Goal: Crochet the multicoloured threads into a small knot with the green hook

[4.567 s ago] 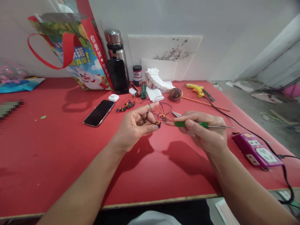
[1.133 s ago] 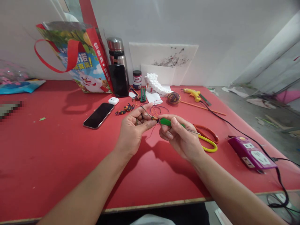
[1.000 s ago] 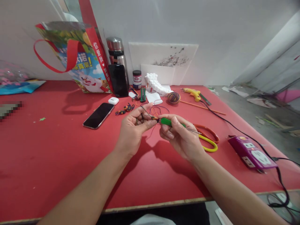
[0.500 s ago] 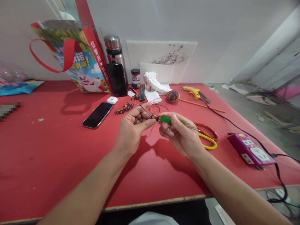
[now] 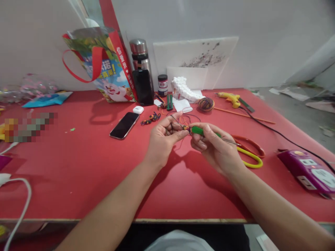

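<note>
Between my fingertips is a small multicoloured yarn piece, pinched by the thumb and fingers of my left hand. A dark strand runs over the left fingers. My right hand is closed round a tool with a green handle; its thin metal shaft points right, past the palm. The right fingertips are close beside the yarn piece; whether they touch it is too small to tell. Loose orange and purple strands loop behind the hands, near a ball of yarn.
Scissors with red and yellow handles lie right of my right hand. Further right are a purple power strip and a yellow glue gun with its cord. A phone lies at left, before a bag and a flask.
The view has turned left, so everything sits further right in the picture and a white cable shows at the left. Both hands keep nearly the same hold.
</note>
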A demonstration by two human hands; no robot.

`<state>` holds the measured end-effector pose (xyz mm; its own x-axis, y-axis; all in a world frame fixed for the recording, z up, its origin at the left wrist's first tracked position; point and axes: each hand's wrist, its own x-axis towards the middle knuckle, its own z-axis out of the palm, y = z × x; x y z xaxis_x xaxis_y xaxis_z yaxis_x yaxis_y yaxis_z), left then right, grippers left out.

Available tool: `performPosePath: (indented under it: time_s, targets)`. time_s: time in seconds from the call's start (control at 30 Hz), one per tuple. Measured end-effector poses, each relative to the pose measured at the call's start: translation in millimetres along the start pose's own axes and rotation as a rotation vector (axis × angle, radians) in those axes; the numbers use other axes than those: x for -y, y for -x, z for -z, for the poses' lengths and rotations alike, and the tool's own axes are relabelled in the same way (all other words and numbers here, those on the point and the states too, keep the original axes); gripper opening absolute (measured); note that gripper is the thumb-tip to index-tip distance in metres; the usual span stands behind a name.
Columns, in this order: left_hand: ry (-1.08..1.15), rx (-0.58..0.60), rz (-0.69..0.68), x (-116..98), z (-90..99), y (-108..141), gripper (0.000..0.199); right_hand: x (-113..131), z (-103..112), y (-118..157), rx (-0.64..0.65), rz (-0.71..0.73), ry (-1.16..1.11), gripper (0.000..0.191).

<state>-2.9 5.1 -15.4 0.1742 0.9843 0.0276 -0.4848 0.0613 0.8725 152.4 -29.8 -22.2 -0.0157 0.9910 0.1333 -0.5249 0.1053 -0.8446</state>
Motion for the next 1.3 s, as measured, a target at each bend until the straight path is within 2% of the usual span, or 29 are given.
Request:
performPosePath:
  time_s: [0.17, 0.3, 0.5, 0.6, 0.7, 0.77, 0.87, 0.97, 1.13, 1.3]
  targets:
    - [-0.014, 0.001, -0.003, 1.7, 0.9, 1.6, 0.061, -7.0, 5.6, 3.6, 0.001, 0.074, 0.111, 0.028]
    - [-0.001, -0.014, -0.010, 5.0, -0.8, 3.7, 0.065, -12.8, 10.3, 8.5, -0.016, 0.206, 0.311, 0.026]
    - [-0.082, -0.080, -0.029, 20.7, -2.4, 4.4, 0.064, -27.0, 6.4, 14.3, -0.159, 0.358, 0.735, 0.028]
    - [-0.036, -0.068, 0.004, 26.0, -1.2, 2.6, 0.063, -35.6, 5.3, 16.1, -0.206, 0.398, 0.806, 0.032]
    - [0.051, -0.005, 0.042, 24.1, 1.2, 0.4, 0.060, -37.8, 6.2, 17.1, -0.214, 0.417, 0.742, 0.034]
    - [0.092, 0.042, 0.052, 19.6, 3.1, -0.8, 0.058, -35.5, 6.5, 16.4, -0.180, 0.386, 0.620, 0.034]
    - [0.076, 0.067, 0.034, 11.6, 5.4, -2.2, 0.055, -29.2, 5.0, 12.5, -0.088, 0.259, 0.323, 0.030]
    - [0.051, 0.074, 0.019, 6.3, 6.5, -3.5, 0.057, -21.8, 1.4, 7.3, -0.073, 0.126, 0.081, 0.029]
    - [0.022, 0.092, -0.001, 4.7, 7.9, -4.9, 0.055, -12.3, -3.6, 2.9, -0.052, -0.042, -0.079, 0.026]
    - [0.005, 0.092, 0.000, 4.2, 8.6, -5.4, 0.056, -10.2, -4.4, 2.5, -0.038, -0.083, -0.127, 0.025]
